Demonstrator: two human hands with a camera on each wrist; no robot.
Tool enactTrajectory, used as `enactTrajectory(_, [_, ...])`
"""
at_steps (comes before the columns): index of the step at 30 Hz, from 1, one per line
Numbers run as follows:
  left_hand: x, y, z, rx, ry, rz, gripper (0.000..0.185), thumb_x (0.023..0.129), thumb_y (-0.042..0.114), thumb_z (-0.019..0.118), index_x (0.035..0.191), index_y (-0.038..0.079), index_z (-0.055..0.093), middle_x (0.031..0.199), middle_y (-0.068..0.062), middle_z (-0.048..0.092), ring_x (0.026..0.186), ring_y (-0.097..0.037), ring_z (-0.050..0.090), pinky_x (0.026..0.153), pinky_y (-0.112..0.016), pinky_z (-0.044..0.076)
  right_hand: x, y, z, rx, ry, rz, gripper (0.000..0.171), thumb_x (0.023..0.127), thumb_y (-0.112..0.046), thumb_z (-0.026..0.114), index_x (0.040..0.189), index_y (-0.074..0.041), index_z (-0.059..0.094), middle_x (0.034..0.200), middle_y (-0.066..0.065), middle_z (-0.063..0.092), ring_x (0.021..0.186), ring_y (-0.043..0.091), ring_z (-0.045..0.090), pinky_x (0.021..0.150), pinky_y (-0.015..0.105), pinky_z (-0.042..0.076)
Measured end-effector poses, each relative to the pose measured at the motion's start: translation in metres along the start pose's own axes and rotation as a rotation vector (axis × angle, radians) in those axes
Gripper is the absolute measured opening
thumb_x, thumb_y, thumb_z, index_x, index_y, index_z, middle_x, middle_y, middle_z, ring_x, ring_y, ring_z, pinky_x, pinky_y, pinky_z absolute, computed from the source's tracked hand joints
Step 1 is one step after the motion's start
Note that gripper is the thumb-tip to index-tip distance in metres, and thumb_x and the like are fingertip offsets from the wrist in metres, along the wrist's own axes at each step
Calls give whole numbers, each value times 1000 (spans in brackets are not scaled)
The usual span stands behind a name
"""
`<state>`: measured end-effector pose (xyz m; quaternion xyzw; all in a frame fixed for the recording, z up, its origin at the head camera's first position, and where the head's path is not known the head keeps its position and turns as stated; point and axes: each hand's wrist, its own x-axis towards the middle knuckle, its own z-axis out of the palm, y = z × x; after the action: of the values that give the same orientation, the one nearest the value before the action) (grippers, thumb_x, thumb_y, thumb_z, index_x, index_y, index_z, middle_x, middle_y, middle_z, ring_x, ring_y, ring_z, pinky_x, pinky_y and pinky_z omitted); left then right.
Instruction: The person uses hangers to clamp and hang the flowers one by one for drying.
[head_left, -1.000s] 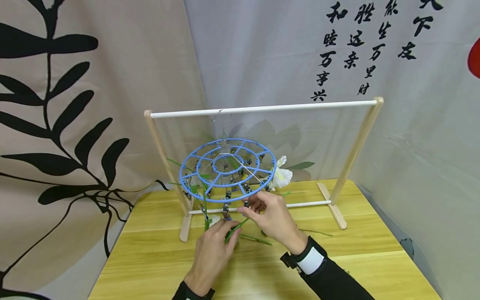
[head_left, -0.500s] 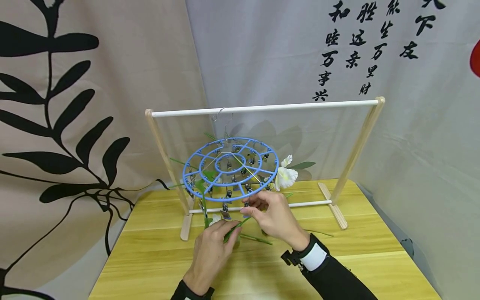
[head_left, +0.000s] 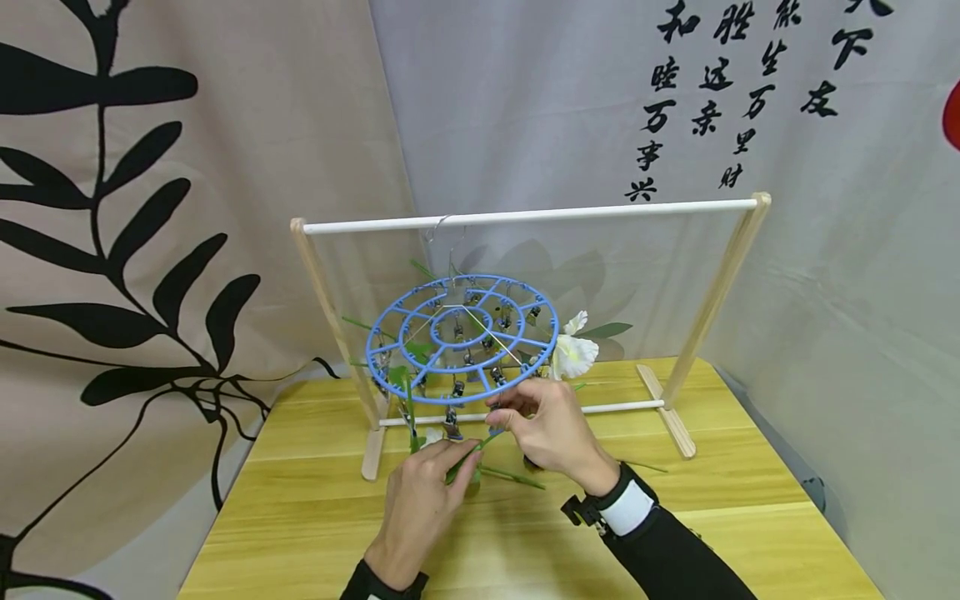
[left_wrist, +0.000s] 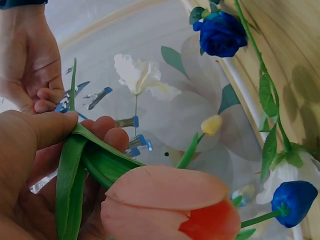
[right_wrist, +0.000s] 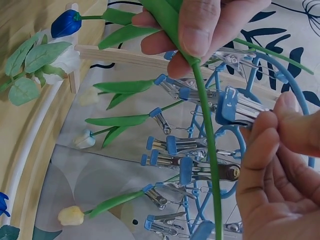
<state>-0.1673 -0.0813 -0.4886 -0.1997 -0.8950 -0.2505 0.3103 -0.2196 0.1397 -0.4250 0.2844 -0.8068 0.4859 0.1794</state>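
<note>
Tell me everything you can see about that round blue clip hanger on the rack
The clip hanger is a round blue plastic frame of rings joined by spokes, with many small metal clips dangling below. It hangs by a metal hook from the white rail of a wooden rack, tilted slightly. Several clips hold flower stems. The right hand pinches a clip at its front edge, while the left hand holds a green stem up to it.

Bright even light; wrist-view foregrounds blurred.
</note>
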Motion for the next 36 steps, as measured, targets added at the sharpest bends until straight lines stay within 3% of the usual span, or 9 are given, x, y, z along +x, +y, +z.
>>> enactTrajectory(8, [3,2,-3,0,38,34,15,98,21,97,112,17,94,92,3,87,69,-6,76,55,-11,45,1,-2,1,7,0,33,7,99,-12,95,100,-18,91,91,-5,90,69,5,78,52,23,51])
enactTrajectory(14, [8,4,-7,6,50,51,13,99,22,96,111,17,94,88,4,85,62,-1,66,52,-8,34,2,-4,1,15,-5,36,7,99,-10,94,99,-16,91,91,-3,90,69,5,78,51,21,48])
enactTrajectory(20, [10,6,-10,18,41,52,10,99,22,97,108,17,94,86,5,83,60,1,61,52,-8,31,2,-3,2,14,-24,29,5,100,-12,94,104,-11,91,92,-1,90,72,3,80,54,23,55])
enactTrajectory(27, [12,7,-10,25,20,39,13,100,24,96,110,18,92,84,5,80,57,5,51,52,-9,28,0,-5,0,4,-30,43,14,100,-17,94,113,-13,91,86,-4,85,69,12,79,61,26,63])
enactTrajectory(36, [12,8,-9,11,-3,18,15,99,22,96,113,17,92,88,3,82,58,3,53,52,-11,33,-4,-6,-2,-52,-20,19,19,98,-23,97,113,-13,90,96,-2,89,76,0,80,67,23,66])
